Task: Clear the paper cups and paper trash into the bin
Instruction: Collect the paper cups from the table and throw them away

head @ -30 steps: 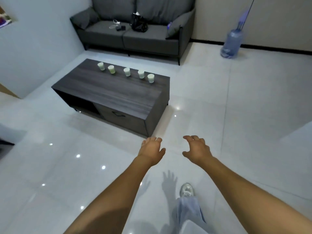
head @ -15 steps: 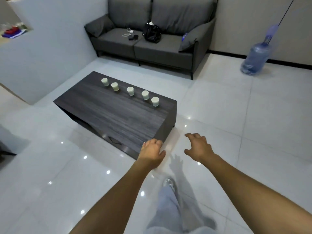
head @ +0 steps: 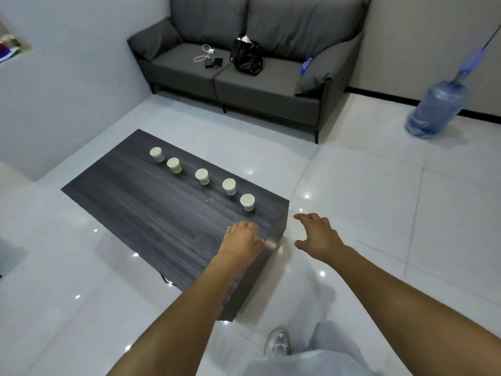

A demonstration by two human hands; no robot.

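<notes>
Several pale paper cups stand in a slanted row on the dark wooden coffee table (head: 141, 207), from the far cup (head: 157, 154) to the nearest cup (head: 247, 202) by the table's right end. My left hand (head: 242, 238) hovers over the table's near right corner, fingers loosely bent, holding nothing. My right hand (head: 317, 236) is stretched out just past the table's right edge, above the floor, fingers spread and empty. The nearest cup lies a short way beyond both hands. No bin or loose paper is in view.
A grey sofa (head: 244, 85) stands behind the table with a black bag (head: 246, 58), phones and a cable on it. A blue water jug (head: 436, 107) sits on the floor at the right. Glossy white tiles surround the table. My shoe (head: 278, 343) shows below.
I have stepped closer to the table. Both hands, earlier over the floor short of it, now reach its near right corner, and the cups appear larger and nearer.
</notes>
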